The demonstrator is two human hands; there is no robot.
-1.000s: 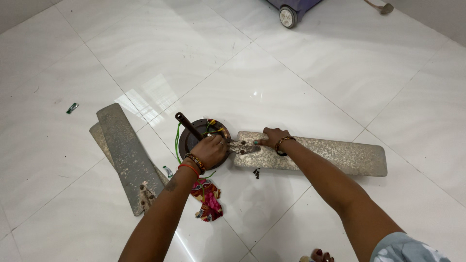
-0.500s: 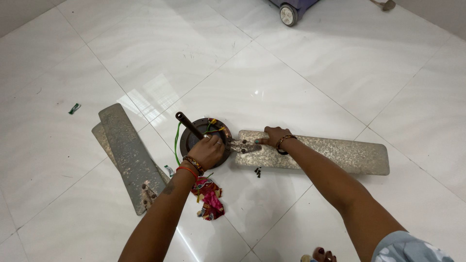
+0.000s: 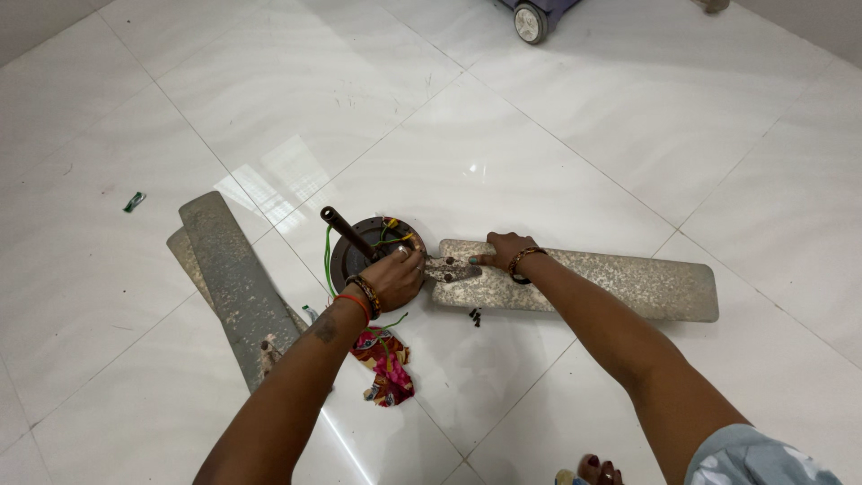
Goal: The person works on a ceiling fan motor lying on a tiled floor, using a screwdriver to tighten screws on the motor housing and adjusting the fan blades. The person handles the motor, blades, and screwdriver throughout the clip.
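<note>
A dark round ceiling fan motor (image 3: 359, 247) with a short down rod (image 3: 346, 231) and loose coloured wires lies on the white tiled floor. My left hand (image 3: 395, 277) grips its right rim. My right hand (image 3: 503, 251) presses on the inner end of a worn grey fan blade (image 3: 620, 286) that lies flat to the right, its metal bracket (image 3: 444, 268) meeting the motor. A few small dark screws (image 3: 474, 315) lie on the floor just below the blade.
Two more loose fan blades (image 3: 233, 283) lie stacked to the left. A crumpled red and multicoloured cloth (image 3: 386, 366) sits near my left forearm. A small green scrap (image 3: 134, 201) lies far left. A wheeled purple object (image 3: 532, 18) stands at the top.
Both hands stay on the motor and blade. The view has shifted slightly; the blade bracket sits closer against the motor rim.
</note>
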